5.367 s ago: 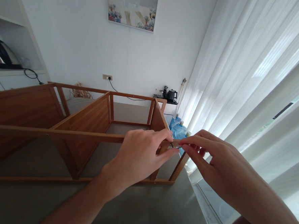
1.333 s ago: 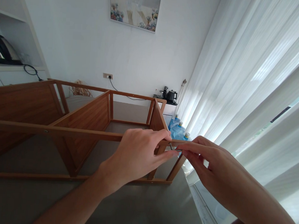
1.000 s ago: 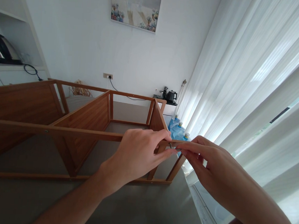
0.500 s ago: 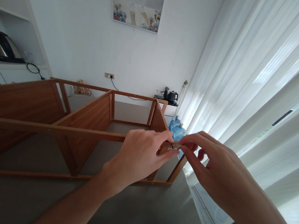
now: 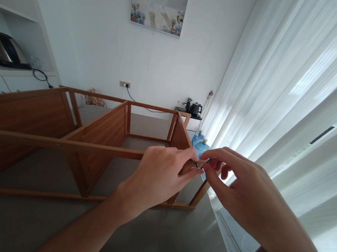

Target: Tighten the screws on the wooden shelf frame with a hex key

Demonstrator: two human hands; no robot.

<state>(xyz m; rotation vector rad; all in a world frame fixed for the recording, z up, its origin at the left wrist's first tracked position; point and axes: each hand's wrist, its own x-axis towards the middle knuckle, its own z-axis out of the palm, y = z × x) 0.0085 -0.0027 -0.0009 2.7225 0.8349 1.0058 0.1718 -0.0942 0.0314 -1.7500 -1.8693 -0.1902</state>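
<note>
A brown wooden shelf frame (image 5: 127,152) lies on its side across the view, with panels between its rails. My left hand (image 5: 162,169) closes over the right end of the near upper rail, thumb and index finger on either side of a small dark screw (image 5: 196,165). Just right of it, my right hand (image 5: 231,175) pinches a thin dark metal tool, apparently a hex key (image 5: 208,161), between thumb and index finger. Most of the tool is hidden by the fingers. The fingertips of both hands nearly meet.
The frame rests on a grey surface (image 5: 161,236). Sheer white curtains (image 5: 288,72) hang at the right. Behind the frame's end are blue water bottles (image 5: 203,147) and a black kettle (image 5: 195,109). Another kettle (image 5: 10,51) sits on a shelf at left.
The right hand's fingers have shifted slightly left and turned a little with the hex key. The left hand keeps its grip on the rail. The view has moved slightly.
</note>
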